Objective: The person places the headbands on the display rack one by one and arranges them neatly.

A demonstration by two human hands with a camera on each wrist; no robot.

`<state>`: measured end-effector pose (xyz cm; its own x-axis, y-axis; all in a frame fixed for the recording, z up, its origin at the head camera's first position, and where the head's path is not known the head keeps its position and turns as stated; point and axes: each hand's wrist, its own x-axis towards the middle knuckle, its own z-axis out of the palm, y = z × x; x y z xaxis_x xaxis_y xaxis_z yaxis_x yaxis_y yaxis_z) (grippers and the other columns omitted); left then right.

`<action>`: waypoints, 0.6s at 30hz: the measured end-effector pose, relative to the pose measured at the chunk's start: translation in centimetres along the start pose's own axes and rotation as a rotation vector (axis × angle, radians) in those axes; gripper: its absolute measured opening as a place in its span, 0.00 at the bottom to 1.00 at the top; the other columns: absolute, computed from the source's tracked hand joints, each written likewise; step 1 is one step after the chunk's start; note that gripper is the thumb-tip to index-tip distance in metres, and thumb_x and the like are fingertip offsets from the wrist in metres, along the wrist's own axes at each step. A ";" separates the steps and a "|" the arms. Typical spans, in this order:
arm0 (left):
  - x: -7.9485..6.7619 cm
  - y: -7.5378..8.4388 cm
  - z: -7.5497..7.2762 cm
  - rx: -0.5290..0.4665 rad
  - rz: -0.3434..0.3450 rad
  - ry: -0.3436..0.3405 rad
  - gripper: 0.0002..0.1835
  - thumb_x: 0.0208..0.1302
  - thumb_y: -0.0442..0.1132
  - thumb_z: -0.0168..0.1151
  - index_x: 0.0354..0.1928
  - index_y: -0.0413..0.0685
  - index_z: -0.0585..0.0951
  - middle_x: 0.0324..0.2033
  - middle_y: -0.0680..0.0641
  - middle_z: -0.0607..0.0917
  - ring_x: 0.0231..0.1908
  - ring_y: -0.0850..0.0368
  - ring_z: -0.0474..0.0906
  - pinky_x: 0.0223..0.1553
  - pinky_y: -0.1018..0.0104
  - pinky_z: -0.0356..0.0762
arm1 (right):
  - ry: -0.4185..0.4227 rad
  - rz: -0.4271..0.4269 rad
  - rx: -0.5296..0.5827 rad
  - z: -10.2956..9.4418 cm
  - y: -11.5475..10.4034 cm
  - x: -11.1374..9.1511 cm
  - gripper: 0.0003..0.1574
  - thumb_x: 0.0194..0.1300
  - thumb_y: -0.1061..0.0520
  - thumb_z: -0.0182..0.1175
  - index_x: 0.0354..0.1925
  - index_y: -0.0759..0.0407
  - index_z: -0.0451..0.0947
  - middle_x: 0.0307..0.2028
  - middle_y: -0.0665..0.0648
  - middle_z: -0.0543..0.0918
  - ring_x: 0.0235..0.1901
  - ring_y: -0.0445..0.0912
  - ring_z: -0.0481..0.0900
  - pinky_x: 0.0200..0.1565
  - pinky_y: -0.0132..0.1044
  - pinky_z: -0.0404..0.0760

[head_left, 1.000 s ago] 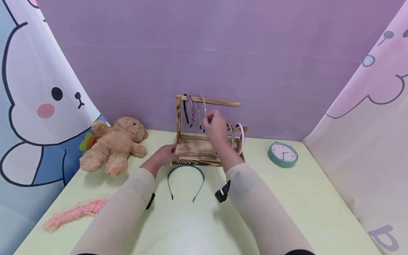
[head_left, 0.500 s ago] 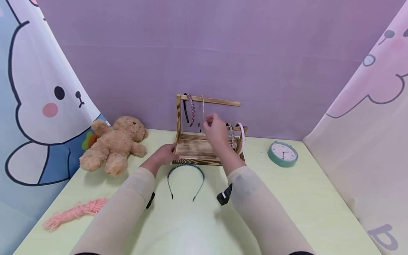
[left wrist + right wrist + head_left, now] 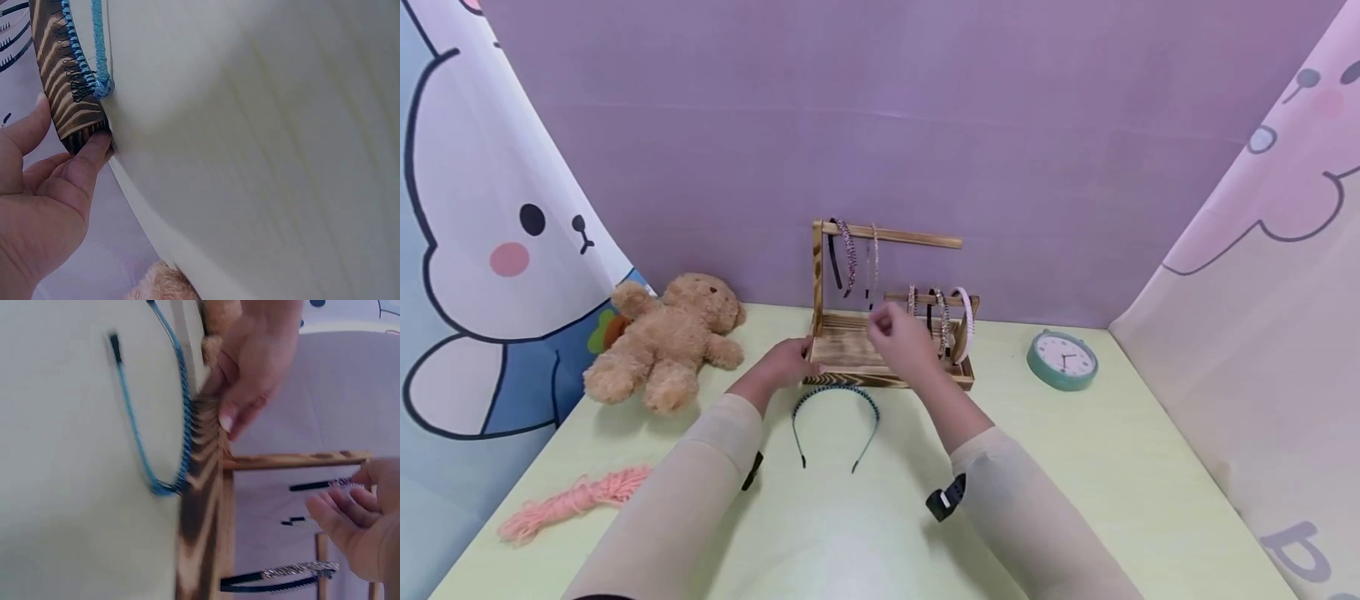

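Note:
My left hand [image 3: 784,364] grips the left end of a wooden headband stand [image 3: 850,342], thumb on one side of the base and fingers on the other. Over the stand's upper bar hang a pink-purple sparkly headband [image 3: 848,250] and a thin pale headband [image 3: 876,250]. Just below the pale one is my right hand [image 3: 904,340], its fingers loosely bent and holding nothing, as the right wrist view confirms. Glittery headbands [image 3: 942,321] and a pale pink headband [image 3: 967,325] hang on the lower bar. A blue headband [image 3: 835,389] lies on the table in front of the stand.
To the left lies a brown teddy bear [image 3: 673,342], with a bundle of pink cord [image 3: 576,504] nearer the front. A green alarm clock [image 3: 1062,360] is at the right. Purple cloth [image 3: 895,142] rises behind the table.
My right hand has come off the pale headband and moved down and slightly toward me. The pale headband stays hanging on the upper bar. My left hand keeps its grip on the stand.

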<state>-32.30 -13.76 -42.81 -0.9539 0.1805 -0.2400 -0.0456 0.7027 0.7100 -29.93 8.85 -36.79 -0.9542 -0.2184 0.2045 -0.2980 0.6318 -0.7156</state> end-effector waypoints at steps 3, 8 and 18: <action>0.0 0.0 0.1 0.007 0.005 0.006 0.39 0.71 0.43 0.59 0.77 0.45 0.53 0.72 0.36 0.63 0.71 0.37 0.58 0.71 0.42 0.57 | -0.215 -0.003 0.127 1.1 0.9 -1.0 0.12 0.72 0.50 0.56 0.47 0.56 0.77 0.39 0.58 0.83 0.37 0.49 0.83 0.40 0.42 0.85; 0.1 -0.1 0.1 0.028 0.020 0.011 0.39 0.70 0.43 0.59 0.77 0.44 0.54 0.71 0.35 0.64 0.71 0.37 0.59 0.71 0.42 0.58 | -0.477 0.058 0.227 2.7 2.8 -2.3 0.10 0.72 0.53 0.56 0.42 0.59 0.77 0.39 0.66 0.82 0.38 0.56 0.83 0.43 0.47 0.86; -0.2 -0.2 -0.1 0.055 0.050 0.000 0.40 0.71 0.45 0.59 0.77 0.41 0.52 0.73 0.35 0.59 0.72 0.36 0.55 0.72 0.43 0.54 | -0.546 0.198 -0.547 3.6 2.2 -3.7 0.39 0.62 0.27 0.56 0.41 0.60 0.82 0.24 0.55 0.82 0.22 0.48 0.82 0.31 0.40 0.79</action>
<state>-32.13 -14.02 -42.82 -0.9547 0.2158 -0.2051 0.0180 0.7295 0.6837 -26.98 8.34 -41.48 -0.8850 -0.3078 -0.3493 -0.2304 0.9415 -0.2459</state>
